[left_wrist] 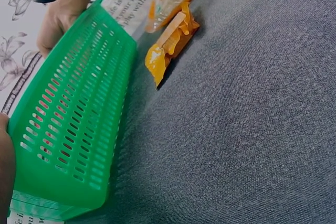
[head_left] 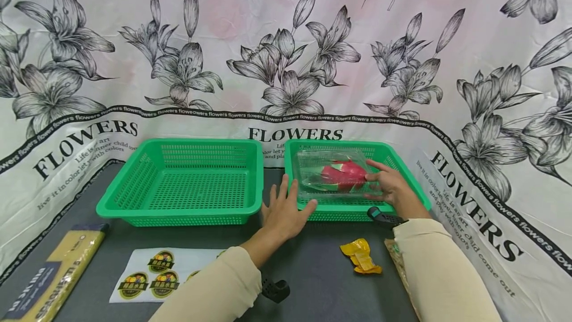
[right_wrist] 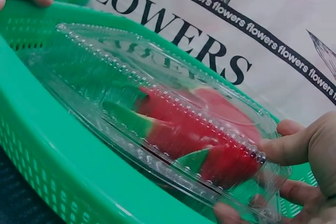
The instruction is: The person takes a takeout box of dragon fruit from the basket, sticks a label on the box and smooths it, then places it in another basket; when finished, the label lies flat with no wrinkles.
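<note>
Right hand (head_left: 388, 188): pinching the clear box (head_left: 332, 173) of dragon fruit (head_left: 344, 175) (inside the right basket (head_left: 404, 170)).
Left hand (head_left: 284, 212): fingers spread, touching that basket's front rim.

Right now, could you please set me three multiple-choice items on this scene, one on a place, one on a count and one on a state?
1. Where does the clear clamshell box with the red fruit lie?
A. in the left basket
B. in the right basket
C. on the grey table

2. How many green baskets stand on the table?
A. one
B. two
C. three

3. What is the right hand doing?
A. holding the edge of the box
B. lying flat on the table
C. holding the yellow wrapper

Answers:
1 B: the box sits inside the right basket, while the left basket holds nothing.
2 B: only these two show in the head view.
3 A: the right wrist view shows the thumb and fingers pinching the box's rim; the yellow wrapper lies untouched on the table.
</note>
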A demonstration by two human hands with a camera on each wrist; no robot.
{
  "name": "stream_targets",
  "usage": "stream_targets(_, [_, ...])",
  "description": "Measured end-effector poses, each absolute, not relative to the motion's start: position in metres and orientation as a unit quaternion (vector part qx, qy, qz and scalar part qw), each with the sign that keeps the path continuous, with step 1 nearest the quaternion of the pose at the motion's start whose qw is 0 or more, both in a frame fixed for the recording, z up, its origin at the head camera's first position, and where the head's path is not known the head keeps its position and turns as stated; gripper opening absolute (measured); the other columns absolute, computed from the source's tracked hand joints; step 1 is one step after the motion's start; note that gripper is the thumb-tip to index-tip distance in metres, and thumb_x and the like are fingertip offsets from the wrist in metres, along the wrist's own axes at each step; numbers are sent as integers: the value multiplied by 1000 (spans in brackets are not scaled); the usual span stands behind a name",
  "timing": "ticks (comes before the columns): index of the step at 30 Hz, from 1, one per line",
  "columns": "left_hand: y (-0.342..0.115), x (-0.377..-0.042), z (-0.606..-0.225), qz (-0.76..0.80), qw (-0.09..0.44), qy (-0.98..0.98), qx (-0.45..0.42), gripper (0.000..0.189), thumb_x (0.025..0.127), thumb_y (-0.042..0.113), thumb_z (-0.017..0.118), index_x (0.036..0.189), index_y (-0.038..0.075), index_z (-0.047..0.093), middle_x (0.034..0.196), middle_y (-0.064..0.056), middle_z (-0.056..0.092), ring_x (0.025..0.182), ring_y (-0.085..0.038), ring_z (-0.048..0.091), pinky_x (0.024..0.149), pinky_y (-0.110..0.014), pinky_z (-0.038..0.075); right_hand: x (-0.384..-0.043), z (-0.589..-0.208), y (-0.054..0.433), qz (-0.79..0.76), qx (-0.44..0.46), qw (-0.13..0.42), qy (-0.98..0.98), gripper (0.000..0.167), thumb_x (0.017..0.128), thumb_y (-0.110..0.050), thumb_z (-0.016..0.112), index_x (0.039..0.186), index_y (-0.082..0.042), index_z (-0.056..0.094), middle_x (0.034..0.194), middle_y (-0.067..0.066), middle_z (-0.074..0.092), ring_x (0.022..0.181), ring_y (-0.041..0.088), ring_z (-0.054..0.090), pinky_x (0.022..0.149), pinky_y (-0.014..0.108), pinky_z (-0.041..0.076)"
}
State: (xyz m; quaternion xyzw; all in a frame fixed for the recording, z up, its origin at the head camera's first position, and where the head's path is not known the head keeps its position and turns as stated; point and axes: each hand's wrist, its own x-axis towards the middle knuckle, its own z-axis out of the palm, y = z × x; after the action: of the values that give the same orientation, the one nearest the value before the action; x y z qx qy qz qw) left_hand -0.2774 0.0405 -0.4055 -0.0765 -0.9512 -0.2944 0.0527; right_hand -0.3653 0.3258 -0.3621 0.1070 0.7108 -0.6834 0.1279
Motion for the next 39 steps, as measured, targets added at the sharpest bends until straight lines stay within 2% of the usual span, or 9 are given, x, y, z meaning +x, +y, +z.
stream_targets(9, [41, -278, -403, -296, 51, -950, -80, 83, 92, 69, 40, 156, 19, 21, 161, -1, 4, 143, -38, 7, 100, -72, 16, -361, -356, 329, -699, 105, 113, 698, 62, 100, -2, 48, 154, -23, 28, 159, 14, 12, 142, 39, 10, 78, 41, 53])
stream_targets(19, [41, -280, -403, -294, 54, -951, -75, 83, 91, 70, 40, 156, 21, 22, 161, 0, 3, 143, -38, 7, 100, -72, 16, -356, -350, 332, -735, 112, 106, 660, 62, 101, 1, 43, 155, -22, 24, 160, 10, 5, 143, 37, 2, 76, 38, 53])
stream_targets(27, [41, -282, -405, -291, 50, -953, -71, 83, 91, 70, 39, 156, 22, 21, 161, 1, 3, 143, -37, 8, 100, -72, 16, -354, -343, 333, -770, 119, 96, 619, 63, 102, -1, 43, 155, -28, 24, 159, 7, 12, 143, 33, 5, 76, 39, 53])
stream_targets(30, [40, -282, -405, -293, 50, -952, -71, 83, 91, 70, 39, 156, 22, 21, 161, 1, 2, 143, -37, 7, 100, -72, 16, -352, -337, 333, -776, 123, 90, 612, 63, 101, -2, 45, 154, -29, 26, 146, 9, 29, 138, 33, 18, 76, 40, 54])
stream_targets(33, [40, -281, -405, -298, 49, -950, -74, 83, 91, 70, 40, 156, 21, 21, 161, 1, 3, 143, -38, 8, 99, -72, 17, -347, -331, 333, -780, 129, 87, 607, 63, 101, -2, 48, 154, -29, 28, 125, 1, 39, 119, 28, 35, 75, 39, 54])
stream_targets(35, [40, -280, -405, -300, 48, -950, -75, 83, 91, 70, 40, 156, 21, 21, 161, 0, 3, 143, -38, 7, 99, -73, 17, -344, -327, 333, -780, 129, 85, 606, 63, 100, -3, 49, 154, -29, 28, 116, -2, 39, 106, 23, 37, 73, 39, 54])
stream_targets(39, [40, -279, -406, -298, 49, -951, -73, 83, 91, 70, 39, 156, 22, 21, 161, 0, 3, 143, -38, 7, 99, -73, 17, -337, -319, 333, -781, 121, 87, 606, 64, 101, -4, 48, 155, -29, 25, 115, -3, 38, 103, 21, 36, 72, 37, 53])
